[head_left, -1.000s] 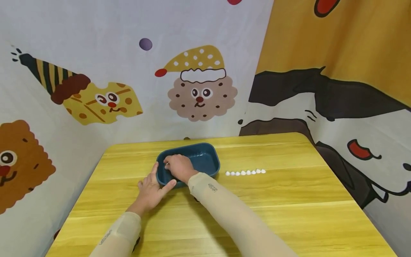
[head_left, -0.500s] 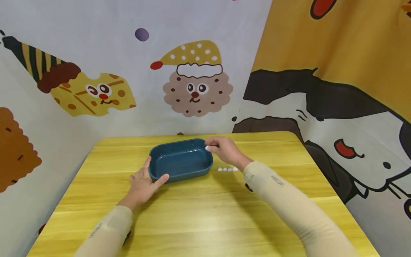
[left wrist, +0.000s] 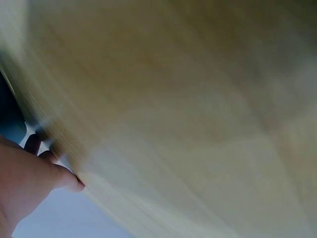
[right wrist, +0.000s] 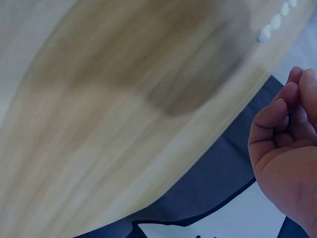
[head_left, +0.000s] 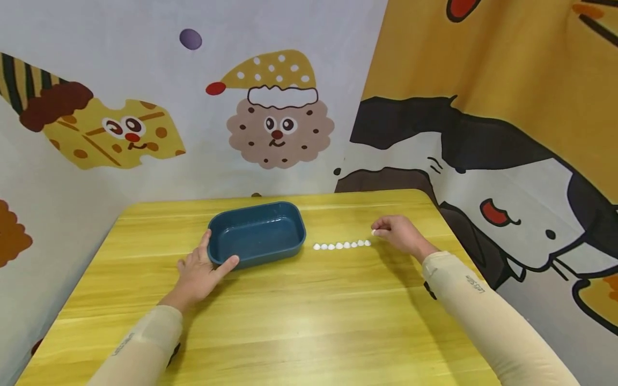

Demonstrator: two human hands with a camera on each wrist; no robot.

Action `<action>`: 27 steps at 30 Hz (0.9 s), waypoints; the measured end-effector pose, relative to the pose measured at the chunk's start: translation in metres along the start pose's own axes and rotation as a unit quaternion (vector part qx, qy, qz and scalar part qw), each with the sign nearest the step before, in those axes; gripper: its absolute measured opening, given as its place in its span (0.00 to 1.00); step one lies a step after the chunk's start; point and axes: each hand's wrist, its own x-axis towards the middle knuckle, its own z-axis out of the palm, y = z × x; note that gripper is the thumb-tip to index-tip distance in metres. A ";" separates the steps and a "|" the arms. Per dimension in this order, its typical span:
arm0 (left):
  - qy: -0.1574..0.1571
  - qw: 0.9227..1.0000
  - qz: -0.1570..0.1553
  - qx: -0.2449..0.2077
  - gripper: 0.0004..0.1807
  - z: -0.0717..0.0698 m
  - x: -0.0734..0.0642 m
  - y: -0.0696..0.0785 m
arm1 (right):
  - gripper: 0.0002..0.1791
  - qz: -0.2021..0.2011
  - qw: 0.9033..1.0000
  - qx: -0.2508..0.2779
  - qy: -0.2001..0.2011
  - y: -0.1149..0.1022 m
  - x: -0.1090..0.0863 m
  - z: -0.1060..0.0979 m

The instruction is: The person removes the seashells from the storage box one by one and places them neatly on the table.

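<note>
A deep blue rectangular dish [head_left: 270, 258] with rounded corners stands on the table, left of the middle in the head view. My left hand [head_left: 197, 274] rests against its near left corner, fingers along the left wall and thumb at the front rim. To the right of the dish runs a row of small white pebble-like pieces [head_left: 339, 245]. Just past the row's right end, my right hand [head_left: 403, 235] pinches another small white piece [head_left: 374, 232] between thumb and fingertips, close over the table. In the right wrist view its fingers [right wrist: 270, 116] are curled, and the held piece is hidden.
The wood-grain table [head_left: 309, 321] has a rounded far right corner. Behind it hangs a cloth printed with cartoon figures [head_left: 280, 134], which continues down the right side.
My right hand has come out of the dish and moved right, past the row, carrying a white piece. My left hand has stayed at the dish's corner. The head view has shifted right.
</note>
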 end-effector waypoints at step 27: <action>0.010 1.000 -0.004 0.013 0.63 0.002 0.004 -0.004 | 0.09 0.009 0.996 -0.085 -0.012 0.013 0.003 0.022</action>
